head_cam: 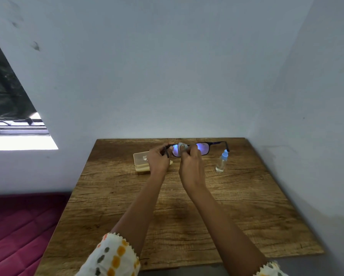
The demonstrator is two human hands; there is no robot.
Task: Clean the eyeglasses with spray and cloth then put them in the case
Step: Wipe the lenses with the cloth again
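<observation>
Head view looks down a wooden table (187,216) set against a pale wall. Going left to right: at about 11 o'clock from the hands, the cream case (142,162) lies on the table, partly hidden behind the left hand; whether its lid is fully open I cannot tell. The left hand (158,159) is closed in a pinch on the left end of the eyeglasses (202,148), near the hinge, with that temple pointing down past the fingers. The right hand (191,166) sits just beside it, fingertips pinched on a small pale cloth (182,147) pressed against the left lens. The glasses are held off the table, long axis running 9 to 3 o'clock; the right lens and right temple stick out free toward 3 o'clock. Frames are dark and thin, lenses glowing with a blue-violet reflection. Further right, at about 4 o'clock from the glasses, the clear spray bottle (221,161) with a blue cap stands upright, well apart from both hands.

Wiping looks under way. The untouched right lens lies to the right of the cloth hand, so that hand probably slides along the frame's axis, while the case sits nearer the left hand.
</observation>
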